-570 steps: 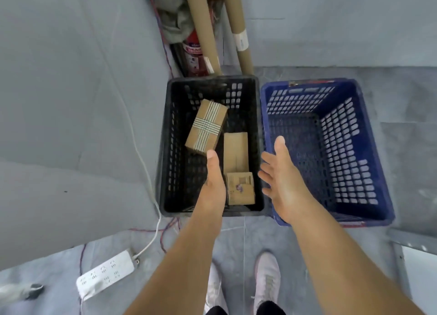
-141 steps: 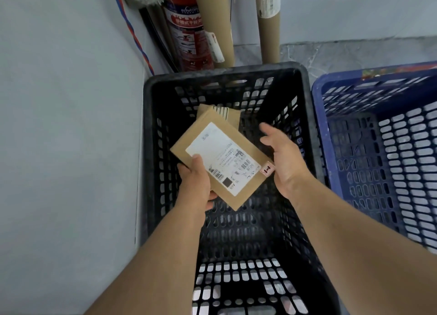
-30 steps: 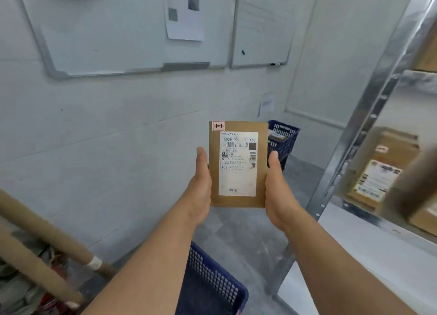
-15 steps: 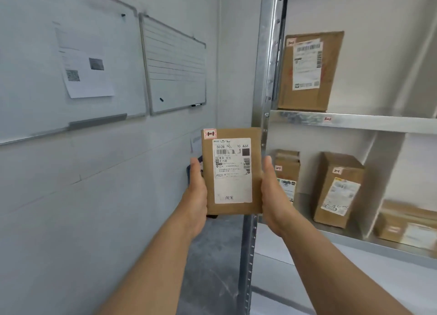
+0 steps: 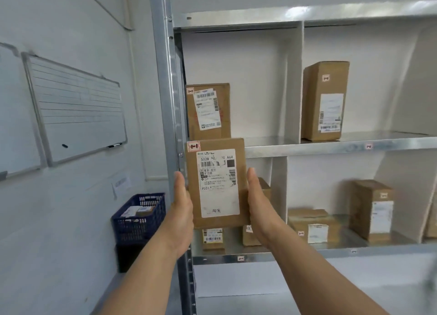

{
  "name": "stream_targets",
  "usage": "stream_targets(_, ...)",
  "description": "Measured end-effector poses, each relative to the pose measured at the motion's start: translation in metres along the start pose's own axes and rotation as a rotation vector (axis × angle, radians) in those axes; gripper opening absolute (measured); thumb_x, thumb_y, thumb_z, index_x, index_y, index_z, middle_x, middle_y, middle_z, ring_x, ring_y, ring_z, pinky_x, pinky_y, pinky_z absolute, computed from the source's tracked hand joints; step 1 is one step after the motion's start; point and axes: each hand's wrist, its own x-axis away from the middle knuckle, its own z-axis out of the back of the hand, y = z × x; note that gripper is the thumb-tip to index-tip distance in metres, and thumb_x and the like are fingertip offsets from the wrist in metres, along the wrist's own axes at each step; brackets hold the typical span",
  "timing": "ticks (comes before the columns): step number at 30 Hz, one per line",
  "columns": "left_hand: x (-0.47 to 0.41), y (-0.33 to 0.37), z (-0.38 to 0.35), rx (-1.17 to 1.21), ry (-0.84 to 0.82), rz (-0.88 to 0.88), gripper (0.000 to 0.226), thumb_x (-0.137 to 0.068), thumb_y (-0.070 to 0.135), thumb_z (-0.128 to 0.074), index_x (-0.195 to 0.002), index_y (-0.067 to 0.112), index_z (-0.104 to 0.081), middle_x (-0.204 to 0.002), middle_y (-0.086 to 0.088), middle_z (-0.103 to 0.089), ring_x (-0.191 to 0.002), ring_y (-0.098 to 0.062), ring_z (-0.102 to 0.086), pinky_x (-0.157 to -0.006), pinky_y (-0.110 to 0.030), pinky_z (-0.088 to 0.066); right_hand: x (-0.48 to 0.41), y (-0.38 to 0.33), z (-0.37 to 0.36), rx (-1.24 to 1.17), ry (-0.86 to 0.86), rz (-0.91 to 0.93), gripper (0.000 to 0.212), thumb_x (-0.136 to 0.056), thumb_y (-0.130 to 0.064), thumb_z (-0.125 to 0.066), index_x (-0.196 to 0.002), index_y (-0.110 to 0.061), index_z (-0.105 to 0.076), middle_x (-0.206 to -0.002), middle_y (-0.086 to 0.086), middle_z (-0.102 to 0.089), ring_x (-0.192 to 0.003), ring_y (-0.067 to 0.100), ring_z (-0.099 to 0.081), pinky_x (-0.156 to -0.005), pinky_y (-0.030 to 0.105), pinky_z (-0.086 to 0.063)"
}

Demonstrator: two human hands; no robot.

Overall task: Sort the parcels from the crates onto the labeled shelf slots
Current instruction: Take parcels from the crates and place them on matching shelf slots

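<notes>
Parcel: flat brown carton parcel, upright with its label towards the camera, held in the air in front of the left end of the middle shelf board; its top edge is level with the board, the rest hangs below
Corner tag: red-printed sticker at the parcel's top left; seems to match the one on the standing box just above the board's left end
Handling (judged): thin, stiff card, probably light; the paper label is slick, so bare card edges are the better hold; corners may crush if squeezed
Left hand: clamped on the left long edge, thumb straight up the front, fingers hidden behind
Right hand: mirrors it on the right long edge
Grip: parcel pressed between both palms, no gap visible
Clearance (judged): free room above the board, right of the standing box
</notes>
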Motion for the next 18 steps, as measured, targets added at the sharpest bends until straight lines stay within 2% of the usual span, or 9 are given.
stream_targets(3, -0.019, 0.011, -0.018, 0.002, -0.052, -0.031, 0.078, -0.076, 0.081, -0.009, -0.139, 0.048, -0.040, -0.139, 0.011, -0.056, -0.133, -0.016, -0.046, -0.112, -0.042, -0.033, -0.006, -0.016, 0.021, 0.019, 0.042, 0.042, 0.072, -0.070, -0.084, -0.019, -0.110, -0.046, -0.065, -0.116, -0.011, -0.070, -0.107, 0.007, -0.063, -0.097, 0.032, -0.040)
stream_targets(6, -0.041, 0.024, -0.034, -0.005, -0.083, -0.073, 0.074, -0.075, 0.081, -0.011, -0.136, 0.051, -0.042, -0.141, 0.011, -0.055, -0.135, -0.016, -0.044, -0.118, -0.049, -0.025, -0.019, -0.030, 0.044, 0.003, 0.051, 0.106, 0.075, -0.069, -0.088, -0.020, -0.111, -0.047, -0.067, -0.113, -0.011, -0.071, -0.110, 0.010, -0.064, -0.109, 0.043, -0.038)
stream_targets(8, -0.058, 0.032, -0.045, -0.007, -0.091, -0.098, 0.066, -0.079, 0.080, -0.010, -0.129, 0.054, -0.045, -0.141, 0.012, -0.055, -0.134, -0.015, -0.045, -0.118, -0.047, -0.024, -0.031, -0.039, 0.060, -0.008, 0.027, 0.138, 0.079, -0.068, -0.090, -0.020, -0.118, -0.047, -0.064, -0.116, -0.011, -0.070, -0.113, 0.013, -0.064, -0.110, 0.050, -0.038)
stream_targets(13, -0.103, 0.051, -0.075, -0.008, -0.078, -0.175, 0.049, -0.085, 0.075, -0.009, -0.109, 0.061, -0.049, -0.115, 0.029, -0.063, -0.106, 0.002, -0.055, -0.114, -0.040, -0.027, -0.066, -0.064, 0.099, -0.003, 0.054, 0.214, 0.083, -0.059, -0.096, -0.024, -0.114, -0.050, -0.066, -0.118, -0.011, -0.070, -0.114, 0.014, -0.063, -0.110, 0.049, -0.038)
stream_targets(15, -0.123, 0.057, -0.084, -0.019, -0.086, -0.209, 0.051, -0.087, 0.073, -0.007, -0.114, 0.059, -0.049, -0.116, 0.028, -0.062, -0.108, 0.001, -0.055, -0.113, -0.039, -0.027, -0.079, -0.073, 0.113, -0.024, 0.049, 0.244, 0.079, -0.065, -0.092, -0.023, -0.112, -0.047, -0.067, -0.119, -0.011, -0.069, -0.115, 0.013, -0.062, -0.112, 0.048, -0.035)
stream_targets(18, -0.152, 0.062, -0.097, -0.024, -0.111, -0.221, 0.061, -0.088, 0.073, -0.005, -0.132, 0.053, -0.041, -0.139, 0.018, -0.053, -0.126, -0.006, -0.045, -0.117, -0.039, -0.023, -0.098, -0.087, 0.134, -0.034, 0.045, 0.286, 0.072, -0.074, -0.089, -0.022, -0.111, -0.047, -0.067, -0.119, -0.012, -0.069, -0.118, 0.011, -0.060, -0.115, 0.047, -0.030)
